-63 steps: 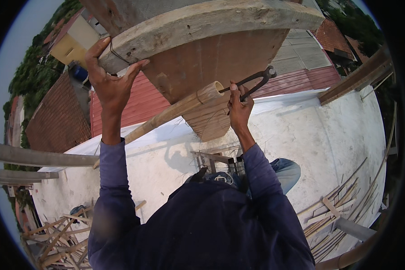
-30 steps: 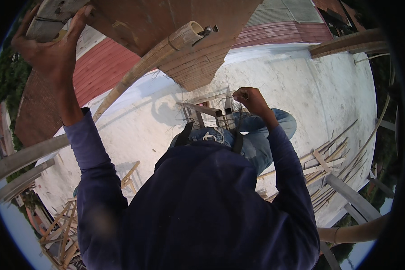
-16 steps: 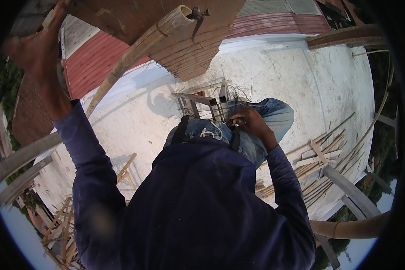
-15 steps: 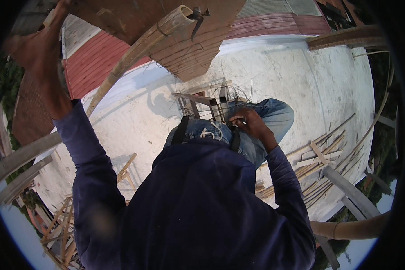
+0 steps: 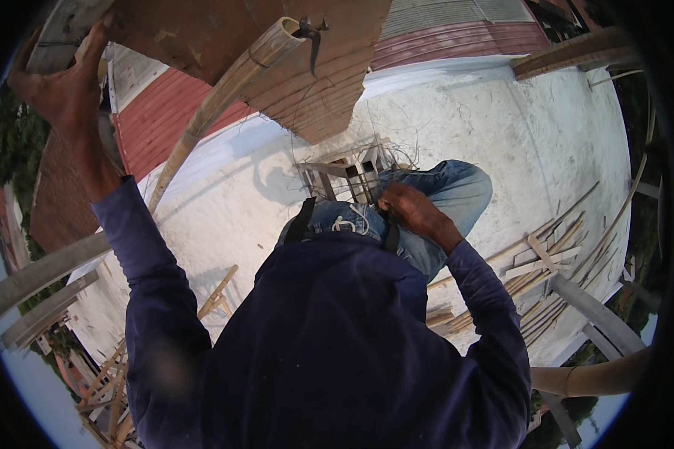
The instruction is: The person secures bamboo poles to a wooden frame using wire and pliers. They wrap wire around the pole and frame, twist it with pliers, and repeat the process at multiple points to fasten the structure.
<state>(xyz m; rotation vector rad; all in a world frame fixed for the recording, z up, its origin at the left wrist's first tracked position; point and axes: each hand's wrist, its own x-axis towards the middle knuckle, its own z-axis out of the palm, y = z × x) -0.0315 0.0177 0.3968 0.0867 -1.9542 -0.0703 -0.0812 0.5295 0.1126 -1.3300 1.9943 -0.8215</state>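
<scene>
My left hand (image 5: 66,93) is raised at the upper left, its thumb and fingers wrapped round a grey wooden beam (image 5: 61,39). Low by my right thigh, my right hand (image 5: 419,213) has curled fingers beside the dark strap (image 5: 391,233) at my waist; whatever they hold is hidden. Right in front of my lap is a brown metal frame (image 5: 329,170) with thin wires (image 5: 397,153) sticking out around it. A bamboo pole (image 5: 225,93) slants up beside my left arm. On its cut end hangs a dark metal tool (image 5: 312,45).
A brown sheet panel (image 5: 314,97) overhangs the far side, before a red corrugated roof (image 5: 153,112). Below is a pale surface (image 5: 457,112). Bamboo strips and wood pieces (image 5: 547,262) lie at the right, near a grey beam (image 5: 595,310). Another beam (image 5: 49,266) crosses at left.
The grey beam has come into view within my left hand's grasp. My right hand has turned slightly, its back now more toward me. The bamboo pole and panel sit a little further left in view.
</scene>
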